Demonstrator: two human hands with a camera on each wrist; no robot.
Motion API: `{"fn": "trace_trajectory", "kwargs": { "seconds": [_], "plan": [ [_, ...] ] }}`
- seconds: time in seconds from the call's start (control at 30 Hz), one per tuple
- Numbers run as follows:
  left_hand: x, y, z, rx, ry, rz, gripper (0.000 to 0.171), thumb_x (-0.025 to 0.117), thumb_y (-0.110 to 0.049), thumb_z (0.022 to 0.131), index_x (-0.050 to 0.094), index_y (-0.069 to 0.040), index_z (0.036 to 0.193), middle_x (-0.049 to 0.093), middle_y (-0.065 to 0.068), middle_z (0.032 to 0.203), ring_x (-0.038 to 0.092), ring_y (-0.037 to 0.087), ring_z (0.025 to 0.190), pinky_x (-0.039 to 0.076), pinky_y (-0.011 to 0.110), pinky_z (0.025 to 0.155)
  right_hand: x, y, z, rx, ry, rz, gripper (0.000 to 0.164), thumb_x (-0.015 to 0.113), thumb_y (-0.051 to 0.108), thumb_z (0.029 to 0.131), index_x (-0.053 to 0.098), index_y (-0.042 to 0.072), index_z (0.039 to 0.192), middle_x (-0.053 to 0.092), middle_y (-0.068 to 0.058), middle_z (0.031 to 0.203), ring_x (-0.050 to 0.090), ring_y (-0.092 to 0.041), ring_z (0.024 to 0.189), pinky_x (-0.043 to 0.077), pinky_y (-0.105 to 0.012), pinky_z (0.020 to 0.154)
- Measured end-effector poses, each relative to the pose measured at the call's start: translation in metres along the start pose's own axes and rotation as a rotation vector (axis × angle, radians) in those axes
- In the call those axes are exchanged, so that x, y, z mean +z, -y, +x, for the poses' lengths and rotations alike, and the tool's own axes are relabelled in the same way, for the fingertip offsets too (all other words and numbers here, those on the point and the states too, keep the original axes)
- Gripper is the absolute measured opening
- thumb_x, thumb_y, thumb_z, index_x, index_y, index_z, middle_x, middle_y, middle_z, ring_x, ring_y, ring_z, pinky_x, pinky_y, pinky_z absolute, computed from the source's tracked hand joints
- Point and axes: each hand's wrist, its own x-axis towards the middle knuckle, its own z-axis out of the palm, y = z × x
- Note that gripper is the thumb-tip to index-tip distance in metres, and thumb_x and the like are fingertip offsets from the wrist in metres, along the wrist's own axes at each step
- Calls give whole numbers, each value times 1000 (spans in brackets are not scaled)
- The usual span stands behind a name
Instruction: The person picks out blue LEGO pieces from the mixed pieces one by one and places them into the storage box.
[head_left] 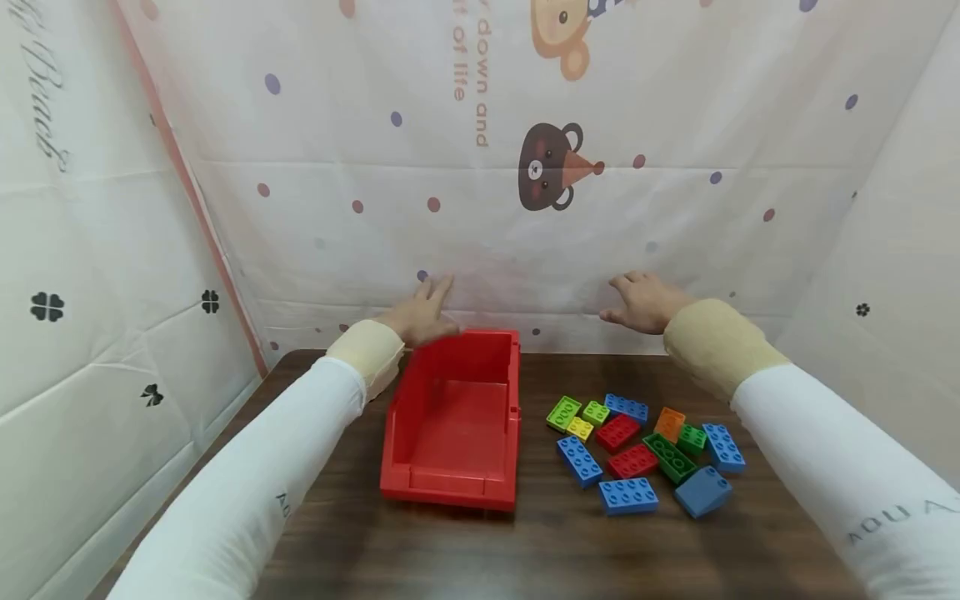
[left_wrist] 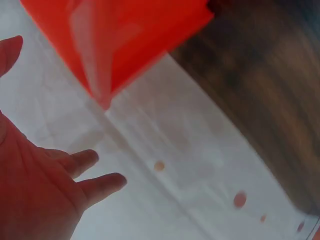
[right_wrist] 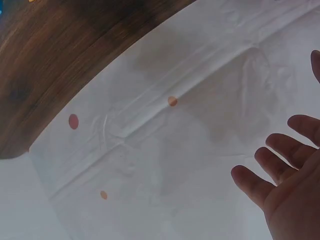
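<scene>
My left hand is raised over the far left corner of a red bin, fingers spread and holding nothing. In the left wrist view the palm faces the camera, beside the bin's red wall. My right hand hovers in the air beyond the table's far edge, palm downward, with its fingers extended and nothing in them; the right wrist view shows its relaxed fingers. Between the arms lies a loose group of toy building bricks, among them a blue brick, a red brick and a dark green brick.
The bin stands left of the bricks on a dark wooden table. Smaller lime and yellow bricks lie at the group's far left. A printed white cloth hangs behind the table, with more cloth on both sides.
</scene>
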Motion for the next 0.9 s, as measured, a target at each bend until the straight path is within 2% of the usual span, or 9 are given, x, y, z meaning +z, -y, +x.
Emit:
{"fn": "trace_trajectory", "kwargs": {
  "seconds": [0.07,0.2,0.33,0.43,0.57,0.63,0.73,0.9],
  "plan": [
    [1,3,-5,19,18,-38,97,56,-42,91,-11,-12,153,-3,27,157,25,47,135,23,63,112,-1,0,-1,-6,-6,7,69,53,39,96,31,-6,144,29,-33,146,25,-51,132,26,-66,109],
    [5,9,-11,18,70,-102,99,59,-30,91,-15,-2,150,-1,28,157,18,44,139,15,62,115,3,1,-6,-3,-13,19,69,55,38,95,32,-5,144,32,-33,145,27,-51,131,28,-66,107],
    [12,17,-16,38,97,-131,91,56,-23,92,-9,7,148,20,30,153,29,38,136,24,51,116,11,-1,-13,15,1,54,72,58,40,93,33,-4,144,33,-32,145,30,-50,130,31,-66,106],
    [19,23,-21,49,116,-162,77,53,-20,93,8,10,147,41,29,142,43,36,127,33,50,112,17,-5,-17,13,16,92,70,58,40,93,35,-4,142,38,-32,142,36,-49,127,34,-66,104],
    [28,27,-25,76,72,-214,55,52,-14,91,32,7,137,53,23,129,50,34,120,38,51,108,20,-10,-20,13,28,143,62,57,38,94,44,-7,135,49,-32,133,48,-46,116,41,-64,98],
    [33,28,-26,100,26,-215,51,52,-11,90,34,7,134,55,23,124,52,34,116,39,51,106,22,-12,-22,20,38,177,61,57,38,94,48,-8,132,52,-32,130,51,-45,113,43,-64,96],
    [41,29,-27,113,-22,-228,54,50,-9,90,30,8,137,54,24,126,52,35,116,39,51,106,25,-15,-24,23,55,223,61,57,39,93,50,-7,131,52,-31,130,51,-44,113,45,-63,95],
    [49,30,-29,106,-39,-327,46,42,-6,93,33,7,135,51,24,129,50,34,117,38,51,107,32,-21,-28,-18,62,256,56,56,39,94,55,-6,127,58,-28,124,56,-42,109,50,-60,90]
  ]
}}
